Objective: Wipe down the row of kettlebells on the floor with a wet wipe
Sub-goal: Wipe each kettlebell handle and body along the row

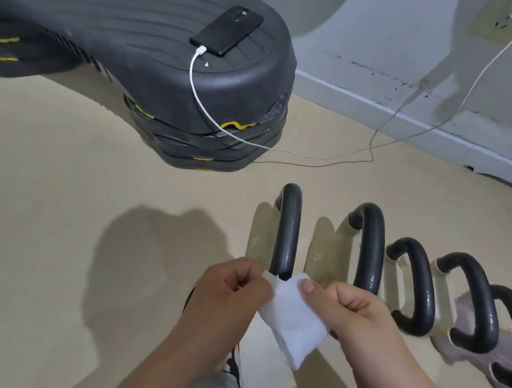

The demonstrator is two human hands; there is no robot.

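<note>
While both hands pinch it, left hand [236, 286] and right hand [352, 309] hold the white wet wipe [290, 314] just before the leftmost kettlebell [287, 229] in the floor row.

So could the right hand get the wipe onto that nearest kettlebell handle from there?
Probably yes. The right hand holds the wipe with the left hand, just before the nearest kettlebell handle, with nothing between.

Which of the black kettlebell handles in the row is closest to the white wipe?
The leftmost black kettlebell handle: its near end sits right behind the white wet wipe held between both hands; the others line up farther right.
</note>
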